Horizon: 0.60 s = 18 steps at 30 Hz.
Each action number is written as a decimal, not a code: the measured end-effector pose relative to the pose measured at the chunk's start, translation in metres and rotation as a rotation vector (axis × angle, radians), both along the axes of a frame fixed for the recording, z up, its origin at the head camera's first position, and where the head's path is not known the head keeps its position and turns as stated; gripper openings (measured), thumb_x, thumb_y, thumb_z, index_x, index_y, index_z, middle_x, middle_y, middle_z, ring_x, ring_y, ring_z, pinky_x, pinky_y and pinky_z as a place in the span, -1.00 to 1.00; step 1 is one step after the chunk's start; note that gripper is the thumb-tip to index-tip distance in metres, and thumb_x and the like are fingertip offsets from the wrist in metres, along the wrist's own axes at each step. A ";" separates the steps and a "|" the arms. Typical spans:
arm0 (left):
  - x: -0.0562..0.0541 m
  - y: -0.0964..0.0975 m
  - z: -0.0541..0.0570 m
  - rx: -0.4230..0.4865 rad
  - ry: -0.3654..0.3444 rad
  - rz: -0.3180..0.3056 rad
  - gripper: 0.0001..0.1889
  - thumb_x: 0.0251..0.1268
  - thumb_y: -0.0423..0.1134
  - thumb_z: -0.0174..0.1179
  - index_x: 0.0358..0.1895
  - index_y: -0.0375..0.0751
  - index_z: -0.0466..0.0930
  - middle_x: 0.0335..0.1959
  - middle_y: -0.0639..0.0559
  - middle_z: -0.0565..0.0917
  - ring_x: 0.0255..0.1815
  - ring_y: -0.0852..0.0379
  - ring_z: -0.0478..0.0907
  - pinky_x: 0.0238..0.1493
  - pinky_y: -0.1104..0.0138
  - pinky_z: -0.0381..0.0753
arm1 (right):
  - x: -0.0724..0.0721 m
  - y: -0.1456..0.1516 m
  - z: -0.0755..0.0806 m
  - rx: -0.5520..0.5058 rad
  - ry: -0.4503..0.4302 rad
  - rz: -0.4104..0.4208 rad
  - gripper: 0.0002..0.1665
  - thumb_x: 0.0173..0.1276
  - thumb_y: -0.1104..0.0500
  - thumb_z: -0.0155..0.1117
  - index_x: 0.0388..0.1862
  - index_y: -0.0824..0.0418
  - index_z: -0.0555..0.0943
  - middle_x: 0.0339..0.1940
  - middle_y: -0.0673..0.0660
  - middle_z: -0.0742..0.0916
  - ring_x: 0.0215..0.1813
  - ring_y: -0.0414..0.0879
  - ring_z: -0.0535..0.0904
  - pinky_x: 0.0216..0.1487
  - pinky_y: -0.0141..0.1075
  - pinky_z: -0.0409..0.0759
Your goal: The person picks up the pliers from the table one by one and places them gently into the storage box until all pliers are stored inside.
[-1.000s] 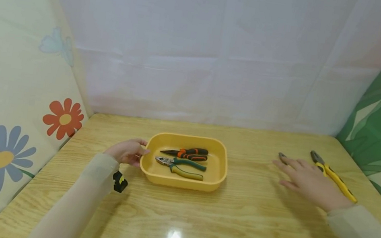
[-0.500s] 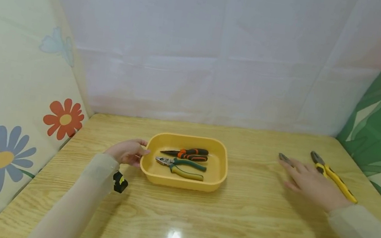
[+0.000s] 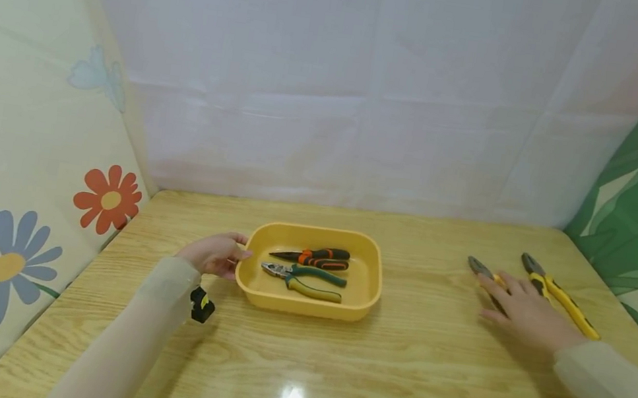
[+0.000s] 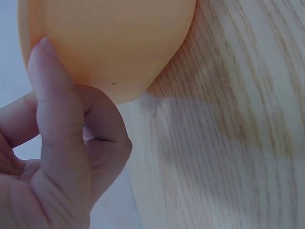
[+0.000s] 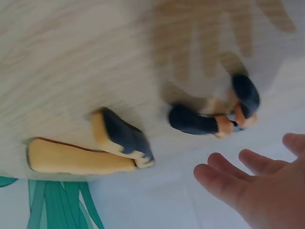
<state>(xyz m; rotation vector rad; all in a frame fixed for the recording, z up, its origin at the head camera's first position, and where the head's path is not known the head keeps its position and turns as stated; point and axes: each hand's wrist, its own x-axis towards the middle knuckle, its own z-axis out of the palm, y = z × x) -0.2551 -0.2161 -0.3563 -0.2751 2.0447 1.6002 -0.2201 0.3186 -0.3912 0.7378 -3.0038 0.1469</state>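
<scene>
My left hand (image 3: 213,254) grips the left rim of a yellow plastic tray (image 3: 304,306); the left wrist view shows the thumb (image 4: 59,105) on the inner side of the wall. Inside the tray lie needle-nose pliers (image 3: 326,253) with black and orange handles, and combination pliers (image 3: 312,289) with green and yellow handles. On the right, my right hand (image 3: 529,313) hovers with spread fingers over pliers (image 3: 479,267), partly hiding their handles. Those handles (image 5: 193,120) look dark with yellow-orange parts in the right wrist view. Nothing is in this hand.
A second pair of pliers with long yellow handles (image 3: 570,308) lies right beyond the right hand, near the table's right edge. The wooden table (image 3: 391,379) meets a white cloth backdrop (image 3: 370,97), with flower-printed sheets (image 3: 24,117) at the sides. A black object (image 3: 201,305) sits at the left wrist.
My right hand has drawn slightly back to the right, uncovering more of the pliers under its fingers. The left hand and the tray stay in place.
</scene>
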 end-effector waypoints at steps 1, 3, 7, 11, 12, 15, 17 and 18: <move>0.000 0.000 0.000 -0.001 0.001 -0.001 -0.65 0.51 -0.42 -0.08 0.27 -0.34 0.18 -0.19 -0.20 0.46 -0.47 0.10 0.55 -0.44 0.39 0.67 | -0.001 0.002 -0.002 -0.001 0.003 0.002 -0.22 0.44 -0.10 0.17 0.41 0.39 0.28 0.29 0.62 0.31 0.22 0.63 0.21 0.07 0.42 0.34; 0.000 0.000 0.000 -0.004 0.001 -0.003 -0.66 0.51 -0.42 -0.08 0.27 -0.34 0.19 -0.19 -0.20 0.46 -0.47 0.10 0.55 -0.43 0.39 0.68 | -0.001 0.004 -0.004 -0.008 -0.010 -0.004 -0.20 0.45 -0.11 0.15 0.44 0.37 0.25 0.31 0.62 0.29 0.23 0.65 0.19 0.07 0.43 0.33; 0.000 0.000 0.000 -0.013 0.003 -0.010 -0.65 0.52 -0.41 -0.09 0.27 -0.35 0.19 -0.18 -0.21 0.46 -0.45 0.09 0.54 -0.43 0.38 0.68 | -0.002 0.006 -0.007 -0.041 -0.072 -0.028 -0.14 0.47 -0.16 0.10 0.50 0.34 0.14 0.34 0.62 0.22 0.24 0.70 0.11 0.08 0.48 0.25; -0.001 -0.001 0.000 -0.015 0.003 -0.015 -0.65 0.52 -0.40 -0.09 0.28 -0.35 0.19 -0.16 -0.22 0.45 -0.42 0.08 0.54 -0.43 0.38 0.68 | -0.003 0.008 -0.013 -0.057 -0.099 -0.046 -0.11 0.48 -0.18 0.07 0.54 0.31 0.06 0.35 0.63 0.17 0.24 0.71 0.08 0.06 0.50 0.24; -0.001 -0.001 0.000 -0.015 0.003 -0.014 -0.65 0.52 -0.40 -0.09 0.28 -0.35 0.19 -0.15 -0.22 0.45 -0.42 0.07 0.53 -0.43 0.38 0.68 | -0.003 0.009 -0.015 -0.053 -0.099 -0.050 -0.11 0.49 -0.18 0.06 0.54 0.31 0.06 0.35 0.64 0.17 0.23 0.71 0.09 0.04 0.50 0.26; -0.001 0.000 0.000 -0.010 -0.002 -0.008 -0.65 0.52 -0.40 -0.09 0.28 -0.34 0.19 -0.14 -0.22 0.45 -0.41 0.07 0.54 -0.40 0.36 0.69 | -0.003 0.010 -0.018 -0.031 -0.102 -0.064 -0.12 0.50 -0.19 0.03 0.55 0.28 0.03 0.34 0.65 0.16 0.19 0.73 0.13 -0.04 0.48 0.34; -0.001 0.000 0.000 -0.007 -0.006 -0.004 -0.64 0.52 -0.40 -0.08 0.29 -0.34 0.18 -0.14 -0.22 0.44 -0.40 0.06 0.54 -0.38 0.35 0.69 | -0.003 0.011 -0.019 -0.019 -0.106 -0.066 -0.12 0.50 -0.19 0.02 0.55 0.28 0.02 0.34 0.66 0.17 0.16 0.75 0.16 -0.08 0.46 0.38; -0.001 0.000 0.000 -0.005 -0.007 -0.006 -0.63 0.52 -0.41 -0.08 0.30 -0.34 0.17 -0.14 -0.22 0.44 -0.40 0.06 0.54 -0.37 0.34 0.70 | -0.003 0.011 -0.019 -0.018 -0.108 -0.066 -0.12 0.51 -0.18 0.01 0.55 0.29 0.01 0.34 0.66 0.16 0.15 0.75 0.16 -0.10 0.45 0.39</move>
